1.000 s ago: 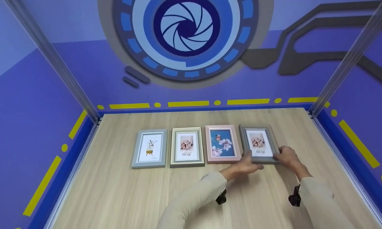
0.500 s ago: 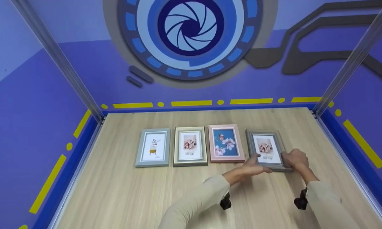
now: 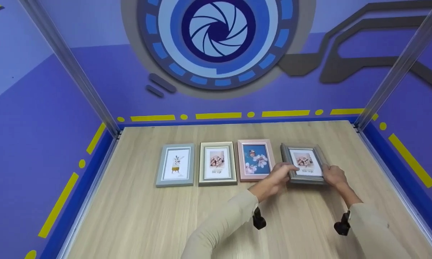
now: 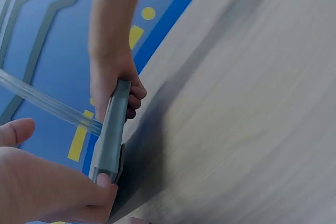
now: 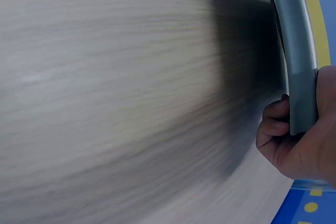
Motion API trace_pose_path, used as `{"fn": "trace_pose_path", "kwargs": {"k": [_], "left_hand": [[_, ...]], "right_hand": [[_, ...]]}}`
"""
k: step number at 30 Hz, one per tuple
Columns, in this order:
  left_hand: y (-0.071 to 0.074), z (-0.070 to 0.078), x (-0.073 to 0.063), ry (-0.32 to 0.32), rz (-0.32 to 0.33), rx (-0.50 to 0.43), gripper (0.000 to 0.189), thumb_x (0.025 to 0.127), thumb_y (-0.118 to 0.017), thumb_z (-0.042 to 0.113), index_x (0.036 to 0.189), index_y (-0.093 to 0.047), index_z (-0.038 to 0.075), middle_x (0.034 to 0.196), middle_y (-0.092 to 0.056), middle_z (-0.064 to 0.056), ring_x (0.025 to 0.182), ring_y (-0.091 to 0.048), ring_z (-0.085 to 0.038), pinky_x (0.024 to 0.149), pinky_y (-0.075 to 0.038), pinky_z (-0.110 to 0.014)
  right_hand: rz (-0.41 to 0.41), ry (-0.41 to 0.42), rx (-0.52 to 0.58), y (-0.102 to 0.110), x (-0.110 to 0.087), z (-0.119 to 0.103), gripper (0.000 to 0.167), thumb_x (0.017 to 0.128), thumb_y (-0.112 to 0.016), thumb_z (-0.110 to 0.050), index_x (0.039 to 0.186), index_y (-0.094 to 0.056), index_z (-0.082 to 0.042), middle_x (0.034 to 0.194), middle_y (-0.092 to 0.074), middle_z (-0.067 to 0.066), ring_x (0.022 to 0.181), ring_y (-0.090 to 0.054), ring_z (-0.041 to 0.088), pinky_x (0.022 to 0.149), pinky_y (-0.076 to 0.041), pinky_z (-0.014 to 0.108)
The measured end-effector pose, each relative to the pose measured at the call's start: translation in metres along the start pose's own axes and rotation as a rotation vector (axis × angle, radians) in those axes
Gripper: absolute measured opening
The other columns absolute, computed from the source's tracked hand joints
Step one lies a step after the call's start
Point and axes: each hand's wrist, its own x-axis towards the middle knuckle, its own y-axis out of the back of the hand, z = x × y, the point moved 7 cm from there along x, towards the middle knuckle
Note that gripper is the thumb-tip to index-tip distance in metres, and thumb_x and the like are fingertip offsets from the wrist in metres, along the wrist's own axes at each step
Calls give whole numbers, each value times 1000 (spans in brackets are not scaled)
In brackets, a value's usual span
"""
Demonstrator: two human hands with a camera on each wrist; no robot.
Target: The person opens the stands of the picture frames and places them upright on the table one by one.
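Both hands hold a grey-brown picture frame (image 3: pixel 304 160) with a flower print, face up and lifted off the wooden table, its shadow below it. My right hand (image 3: pixel 335 175) grips its near right corner. In the right wrist view the curled fingers (image 5: pixel 274 121) of that hand are under the frame's edge. At the near left corner is my left hand (image 3: pixel 277 179), thumb over the front. In the left wrist view its fingertips (image 4: pixel 105 180) are curled against the frame's edge. Left of it lies a pink picture frame (image 3: pixel 255 178) with a blossom picture.
Further left on the table (image 3: pixel 147 223) lie a gold picture frame (image 3: pixel 217 181) and a light blue picture frame (image 3: pixel 174 183), in one row with the pink one. Purple printed panels (image 3: pixel 104 82) wall in the back and sides.
The grey-brown frame was drawn toward the person and right, out of the row, then raised off the table. The left hand went from loosely spread at its corner to holding it.
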Motion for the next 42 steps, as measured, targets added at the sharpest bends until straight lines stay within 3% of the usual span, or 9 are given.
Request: {"fn": "trace_pose_path", "kwargs": {"k": [6, 9, 12, 15, 17, 21, 25, 34, 42], "left_hand": [[10, 7, 1, 11, 68, -92, 75, 79, -69, 8, 147, -37, 0, 132, -51, -20, 120, -51, -33, 113, -41, -45], [20, 9, 0, 16, 113, -18, 79, 80, -70, 15, 152, -37, 7, 113, -58, -14, 91, -54, -24, 83, -47, -33], [33, 14, 0, 2, 132, 31, 52, 81, -70, 18, 131, -56, 9, 79, -51, -1, 61, -39, -13, 56, -34, -24], [47, 20, 1, -53, 131, 38, 19, 83, -69, 14, 100, -62, 9, 62, -44, 5, 49, -36, -7, 46, -36, -21], [57, 24, -1, -83, 136, 53, 12, 83, -69, 11, 93, -63, 10, 62, -49, 5, 50, -44, -7, 48, -48, -25], [75, 33, -11, -149, 163, 129, 29, 82, -72, 8, 110, -70, 6, 85, -67, 0, 69, -59, -10, 69, -57, -27], [86, 42, -24, -219, 180, 237, 38, 81, -76, 10, 118, -69, 2, 106, -72, -6, 89, -64, -12, 82, -55, -24], [107, 67, -61, -480, 181, 397, 36, 81, -78, 10, 109, -60, -1, 81, -61, -2, 71, -52, -7, 60, -44, -18], [102, 86, -91, -660, 139, 550, 45, 83, -82, 25, 114, -57, 5, 98, -62, -6, 84, -60, -15, 71, -52, -20]], "right_hand": [[77, 27, 78, 8, -1, -18, 40, 103, -27, -28, 72, -44, -10, 68, -45, 4, 65, -45, 22, 57, -37, 32], [102, 36, 116, 9, -3, -31, 38, 104, -26, -29, 74, -42, -11, 67, -43, 2, 63, -43, 20, 56, -36, 32], [120, 61, 153, 6, -6, -47, 38, 105, -27, -30, 75, -41, -11, 69, -42, 1, 65, -42, 20, 58, -36, 33], [117, 92, 187, -2, -7, -64, 43, 106, -30, -31, 79, -52, -5, 72, -48, 4, 71, -46, 22, 63, -39, 32], [100, 108, 209, -10, -8, -75, 49, 107, -30, -31, 92, -62, 4, 79, -54, 8, 78, -50, 24, 69, -42, 33], [63, 117, 241, -24, -11, -89, 59, 108, -30, -33, 125, -61, 13, 106, -65, 26, 98, -59, 33, 87, -49, 44], [31, 130, 261, -35, -16, -94, 56, 109, -35, -33, 130, -59, 13, 125, -64, 32, 109, -60, 36, 93, -50, 45], [-202, 157, 399, -67, -28, -120, 49, 109, -44, -21, 140, -47, 16, 136, -55, 33, 111, -58, 29, 80, -48, 24], [-504, 196, 650, -99, -41, -144, 56, 108, -47, -15, 150, -28, 16, 122, -67, 12, 93, -65, 7, 79, -57, 28]]}}
